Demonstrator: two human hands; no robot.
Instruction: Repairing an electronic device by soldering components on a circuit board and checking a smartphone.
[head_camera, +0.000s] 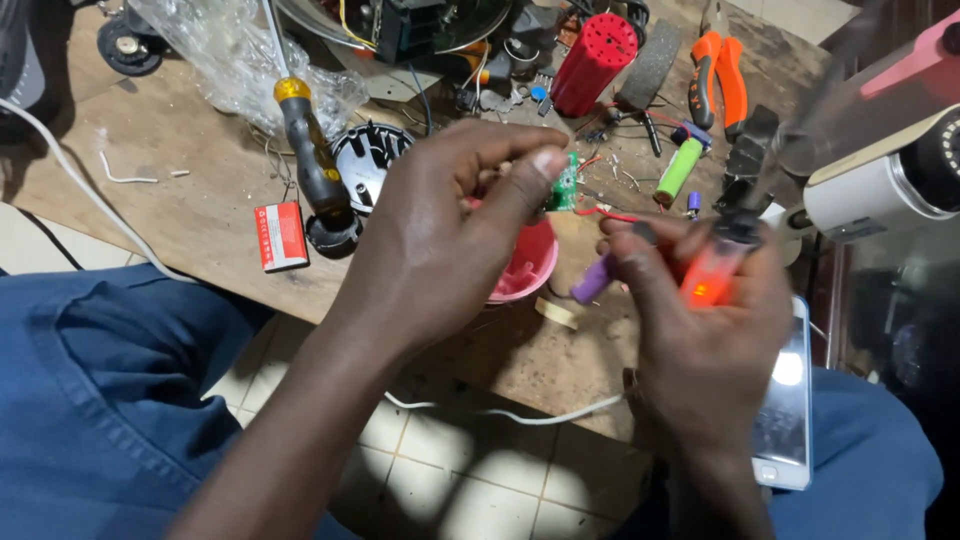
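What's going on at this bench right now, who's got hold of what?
A person sits at a cluttered wooden board. The left hand pinches a small green circuit board between thumb and fingers. The right hand grips a glowing orange tool, with a purple cylinder at its fingers. A pink bowl sits beneath the hands; a screwdriver and orange pliers lie unused.

Left hand (450, 215) pinching small green circuit board (565, 185); right hand (700, 320) around glowing orange tool (712, 272).

The person wears blue denim trousers (90, 400); both forearms are bare, without sleeves.
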